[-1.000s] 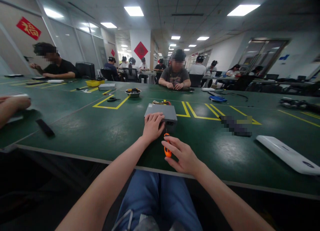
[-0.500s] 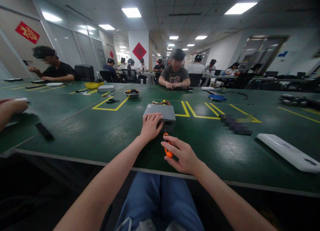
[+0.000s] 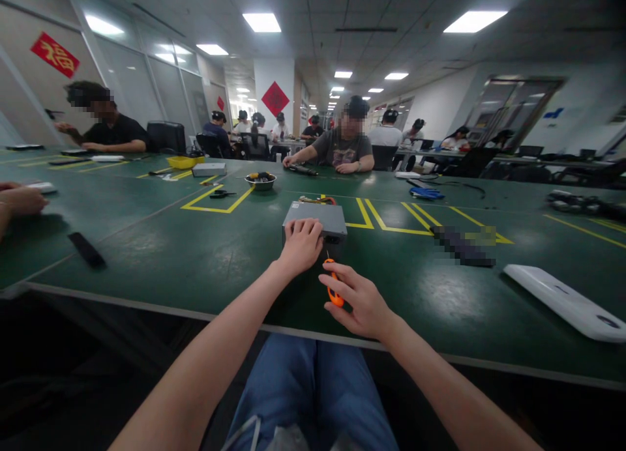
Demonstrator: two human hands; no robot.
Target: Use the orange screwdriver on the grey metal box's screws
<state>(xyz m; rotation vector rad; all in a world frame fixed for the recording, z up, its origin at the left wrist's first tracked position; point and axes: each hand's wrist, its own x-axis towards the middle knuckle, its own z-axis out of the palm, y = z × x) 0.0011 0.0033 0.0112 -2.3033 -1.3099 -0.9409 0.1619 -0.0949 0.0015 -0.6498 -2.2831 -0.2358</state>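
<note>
A grey metal computer power supply (image 3: 317, 216) sits on the green table in front of me, with coloured wires (image 3: 317, 200) at its far side. My left hand (image 3: 302, 246) grips its top and near left edge, fingers bent over the casing. My right hand (image 3: 362, 301) holds a screwdriver with an orange handle (image 3: 334, 291) between thumb and fingers. The screwdriver's thin shaft points at the near face of the power supply, beside a dark socket (image 3: 332, 240). Whether the tip touches a screw is too small to tell.
A metal bowl (image 3: 261, 182) with tools stands beyond, left. Rightward lie a dark, blurred item (image 3: 462, 246) and a white device (image 3: 562, 301); a black bar (image 3: 87, 250) lies left. A co-worker's hands (image 3: 22, 200) are at far left; another person (image 3: 342, 141) sits opposite.
My hands keep their holds on the power supply and screwdriver, shifting slightly rightward in view. The person opposite has stretched an arm to the left along a dark object.
</note>
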